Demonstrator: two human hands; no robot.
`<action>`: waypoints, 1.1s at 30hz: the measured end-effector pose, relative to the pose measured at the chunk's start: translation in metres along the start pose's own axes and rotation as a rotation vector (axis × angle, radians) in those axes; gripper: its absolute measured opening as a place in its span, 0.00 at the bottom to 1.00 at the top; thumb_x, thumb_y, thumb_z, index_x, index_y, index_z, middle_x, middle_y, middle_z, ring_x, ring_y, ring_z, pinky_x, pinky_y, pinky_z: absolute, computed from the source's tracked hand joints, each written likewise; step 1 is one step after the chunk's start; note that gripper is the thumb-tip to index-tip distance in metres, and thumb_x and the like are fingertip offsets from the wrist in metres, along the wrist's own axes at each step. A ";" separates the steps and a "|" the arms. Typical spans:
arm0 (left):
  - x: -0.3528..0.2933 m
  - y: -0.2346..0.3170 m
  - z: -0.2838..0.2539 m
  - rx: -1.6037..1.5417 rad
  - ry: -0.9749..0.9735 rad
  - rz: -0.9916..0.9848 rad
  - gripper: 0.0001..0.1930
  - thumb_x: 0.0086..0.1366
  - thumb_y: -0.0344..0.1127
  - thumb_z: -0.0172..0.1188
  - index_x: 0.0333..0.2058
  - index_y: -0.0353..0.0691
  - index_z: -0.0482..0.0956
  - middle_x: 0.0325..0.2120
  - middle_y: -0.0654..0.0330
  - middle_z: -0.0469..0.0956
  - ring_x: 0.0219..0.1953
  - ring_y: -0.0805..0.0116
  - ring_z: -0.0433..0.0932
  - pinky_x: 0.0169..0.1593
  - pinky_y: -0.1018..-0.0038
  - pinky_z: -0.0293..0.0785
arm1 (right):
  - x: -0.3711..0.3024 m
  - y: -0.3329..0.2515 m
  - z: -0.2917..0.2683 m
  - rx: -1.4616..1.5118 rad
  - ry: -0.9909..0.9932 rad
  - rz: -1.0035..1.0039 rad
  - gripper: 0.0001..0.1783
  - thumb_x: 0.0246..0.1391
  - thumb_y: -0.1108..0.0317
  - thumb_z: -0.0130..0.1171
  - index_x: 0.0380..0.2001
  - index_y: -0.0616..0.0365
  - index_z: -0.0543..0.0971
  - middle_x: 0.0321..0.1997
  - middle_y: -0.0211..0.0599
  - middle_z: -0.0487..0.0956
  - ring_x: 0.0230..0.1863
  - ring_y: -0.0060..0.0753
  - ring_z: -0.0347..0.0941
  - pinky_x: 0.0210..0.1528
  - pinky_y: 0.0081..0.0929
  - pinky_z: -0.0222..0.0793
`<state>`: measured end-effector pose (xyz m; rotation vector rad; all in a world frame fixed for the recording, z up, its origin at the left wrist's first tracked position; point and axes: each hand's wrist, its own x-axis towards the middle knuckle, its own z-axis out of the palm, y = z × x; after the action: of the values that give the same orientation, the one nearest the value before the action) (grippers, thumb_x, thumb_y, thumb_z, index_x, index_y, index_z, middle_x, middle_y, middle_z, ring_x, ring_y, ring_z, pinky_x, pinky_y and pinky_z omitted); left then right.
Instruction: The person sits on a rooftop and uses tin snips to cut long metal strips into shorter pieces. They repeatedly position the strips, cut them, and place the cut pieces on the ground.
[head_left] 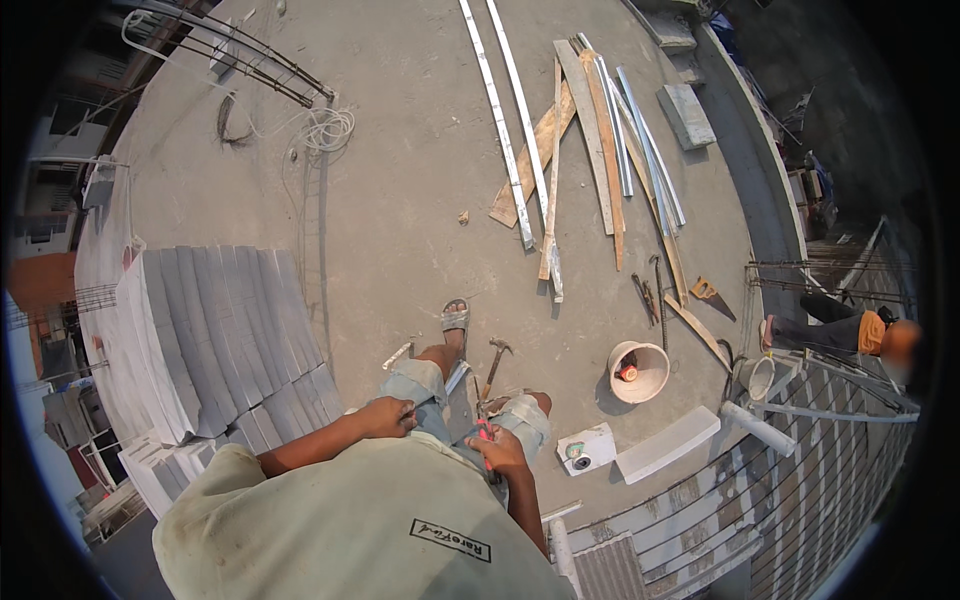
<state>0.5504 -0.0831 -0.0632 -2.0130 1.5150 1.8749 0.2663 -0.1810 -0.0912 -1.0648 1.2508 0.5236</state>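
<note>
On the lap, left side: the left hand (390, 417) rests by the left thigh, fingers curled inward; whether they pinch anything, I cannot tell from up here.
On the lap, right side: and the right hand (505, 453) has its fingers wrapped round a red-handled tool (486, 431), over the pale blue shorts (527, 421).
Red-handled tool: there it is, between the thighs, its front end pointing away from the body, the exact kind too small to make out.
Hammer: just beyond, a hammer (493, 369) with its head at the far end, handle running back toward the knees.
Sandal: one foot in a grey sandal (455, 318), down on the concrete floor (395, 220).
Bucket: over to the right, a white bucket (653, 388) with a red object (627, 373) inside.
White pieces: nearer the body, a small roll (580, 458) on a white board (603, 445), a long white slab (668, 445) just beside.
Timber: out ahead, wooden planks (592, 135) crossing one another, metal strips (495, 122) alongside, a handsaw (714, 298) to their right.
Panels: at left, grey panels (230, 330) packed in a stack.
Far right: a co-worker's leg (820, 335), dark-trousered.
</note>
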 end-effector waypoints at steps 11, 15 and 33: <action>0.064 -0.032 -0.150 0.028 -0.018 -0.096 0.16 0.64 0.45 0.58 0.39 0.36 0.81 0.36 0.45 0.83 0.40 0.43 0.82 0.47 0.56 0.76 | 0.094 -0.140 -0.032 0.290 -0.122 -0.069 0.29 0.44 0.51 0.70 0.42 0.62 0.78 0.25 0.31 0.78 0.23 0.25 0.73 0.30 0.27 0.69; 0.094 -0.033 -0.222 0.156 -0.075 -0.146 0.18 0.64 0.46 0.58 0.40 0.35 0.81 0.37 0.46 0.83 0.42 0.44 0.82 0.49 0.56 0.76 | 0.147 -0.198 -0.059 0.323 -0.244 -0.152 0.26 0.46 0.51 0.69 0.37 0.63 0.77 0.22 0.31 0.77 0.22 0.24 0.72 0.27 0.26 0.67; 0.260 -0.112 -0.585 0.393 -0.662 -0.031 0.18 0.62 0.48 0.62 0.35 0.36 0.82 0.31 0.47 0.83 0.37 0.48 0.83 0.45 0.60 0.78 | 0.303 -0.390 0.030 1.391 -0.072 -0.083 0.11 0.53 0.67 0.59 0.38 0.58 0.72 0.28 0.38 0.79 0.25 0.32 0.78 0.29 0.31 0.77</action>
<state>1.0209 -0.5214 -0.1585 -1.0902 1.4724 1.7829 0.6866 -0.3981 -0.2362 0.0937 1.1266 -0.3940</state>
